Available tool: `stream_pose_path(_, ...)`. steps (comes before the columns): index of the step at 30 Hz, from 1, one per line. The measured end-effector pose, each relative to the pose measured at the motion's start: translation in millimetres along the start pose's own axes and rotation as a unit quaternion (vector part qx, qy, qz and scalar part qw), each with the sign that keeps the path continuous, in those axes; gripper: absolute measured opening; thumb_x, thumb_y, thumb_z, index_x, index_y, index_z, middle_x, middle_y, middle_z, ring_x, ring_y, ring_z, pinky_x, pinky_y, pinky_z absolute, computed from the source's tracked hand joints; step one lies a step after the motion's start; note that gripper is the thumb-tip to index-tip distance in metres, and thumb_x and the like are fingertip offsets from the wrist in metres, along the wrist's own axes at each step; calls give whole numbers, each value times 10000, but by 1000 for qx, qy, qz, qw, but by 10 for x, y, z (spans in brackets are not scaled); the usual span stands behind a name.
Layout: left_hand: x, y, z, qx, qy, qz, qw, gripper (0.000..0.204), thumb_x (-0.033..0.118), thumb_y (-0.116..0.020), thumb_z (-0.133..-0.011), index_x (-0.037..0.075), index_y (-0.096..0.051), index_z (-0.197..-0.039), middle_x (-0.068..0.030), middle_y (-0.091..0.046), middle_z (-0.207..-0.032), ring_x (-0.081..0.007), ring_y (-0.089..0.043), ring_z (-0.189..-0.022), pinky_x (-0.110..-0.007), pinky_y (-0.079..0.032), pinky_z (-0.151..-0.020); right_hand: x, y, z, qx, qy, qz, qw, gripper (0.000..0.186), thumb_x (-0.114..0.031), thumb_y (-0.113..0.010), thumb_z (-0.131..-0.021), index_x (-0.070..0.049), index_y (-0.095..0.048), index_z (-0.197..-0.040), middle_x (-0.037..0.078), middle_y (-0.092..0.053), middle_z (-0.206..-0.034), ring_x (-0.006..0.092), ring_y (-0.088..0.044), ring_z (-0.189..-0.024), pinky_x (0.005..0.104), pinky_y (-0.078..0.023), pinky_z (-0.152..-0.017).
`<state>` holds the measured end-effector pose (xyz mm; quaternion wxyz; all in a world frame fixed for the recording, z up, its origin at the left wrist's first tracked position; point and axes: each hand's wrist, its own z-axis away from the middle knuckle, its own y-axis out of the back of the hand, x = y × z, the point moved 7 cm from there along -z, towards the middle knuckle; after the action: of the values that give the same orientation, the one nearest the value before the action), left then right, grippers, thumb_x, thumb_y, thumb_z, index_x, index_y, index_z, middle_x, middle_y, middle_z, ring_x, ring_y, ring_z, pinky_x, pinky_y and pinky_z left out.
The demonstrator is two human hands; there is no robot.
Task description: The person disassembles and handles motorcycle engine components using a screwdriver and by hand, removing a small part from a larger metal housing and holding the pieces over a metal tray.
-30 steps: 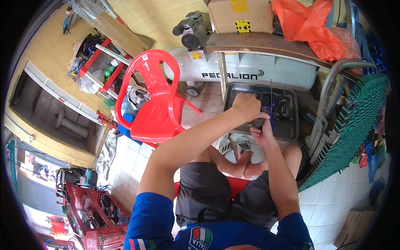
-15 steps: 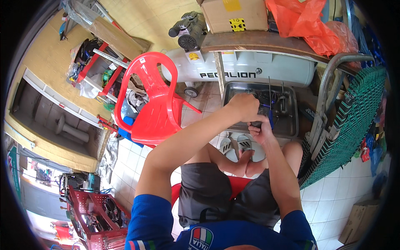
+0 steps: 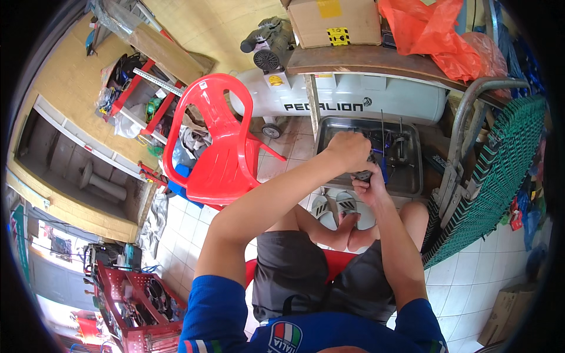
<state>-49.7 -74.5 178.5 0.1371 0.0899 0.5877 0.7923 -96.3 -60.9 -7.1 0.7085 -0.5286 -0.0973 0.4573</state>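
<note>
My left hand is closed in a fist over a dark metal tray; whatever its fingers grip is mostly hidden under the knuckles. Just below and to the right, my right hand is wrapped round a small dark metal part. The two hands are close together, and the part sits between them. Inside the tray, beyond my hands, lie a long thin screwdriver-like tool with a blue section and several dark metal pieces.
A red plastic chair stands to the left. Behind the tray are a grey air tank and a wooden bench bearing a cardboard box. A green woven folding seat borders the right. Sandals lie below the tray.
My left hand has shifted slightly to the right and down and turned a little. More of the dark part shows between my hands. My right hand has barely moved.
</note>
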Motion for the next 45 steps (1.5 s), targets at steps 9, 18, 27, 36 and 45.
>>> stream_pose_path(9, -88, -9, 103, 112, -229, 107, 961, 641, 452, -776, -697, 77, -636, -1197, -128, -649, -1155, -314, -593, -1132, -435, -486, -926, -42, -119, -9, -35, 44, -6, 998, 456, -502, -381, -983, -87, -550, -897, 62, -543, -749, 45, -339, -394, 189, -252, -317)
stream_pose_path(18, -60, -30, 65, -63, 64, -45, 995, 620, 480, -761, -716, 87, -642, -1180, -131, -642, -1151, -319, -597, -1114, -435, -497, -896, 13, 24, -16, -4, 7, 6, 1000, 415, -480, -396, -980, -97, -543, -914, 53, -529, -741, 46, -347, -405, 190, -262, -323)
stream_pose_path(27, -29, -35, 123, 95, -226, 71, 967, 643, 515, -753, -715, 62, -639, -1158, -148, -607, -1157, -342, -607, -1080, -429, -504, -888, 1, -190, 74, -53, -2, -30, 998, 381, -422, -351, -996, -102, -536, -900, 60, -551, -757, 42, -362, -405, 180, -256, -329)
stream_pose_path(36, -13, 58, 95, 71, 14, -15, 997, 681, 646, -694, -684, -7, -722, -876, -161, -702, -812, -350, -692, -796, -435, -560, -777, 24, -19, 32, 9, -2, 34, 999, 439, -439, -255, -1017, -103, -529, -950, 38, -527, -707, 68, -330, -398, 209, -256, -354)
stream_pose_path(45, 59, 75, 130, 110, -131, 37, 984, 644, 481, -768, -725, -39, -621, -1076, -205, -687, -869, -391, -676, -871, -463, -540, -813, -44, -80, 69, -22, 12, 57, 998, 399, -424, -281, -1004, -127, -530, -906, -2, -515, -707, 67, -319, -394, 226, -258, -357)
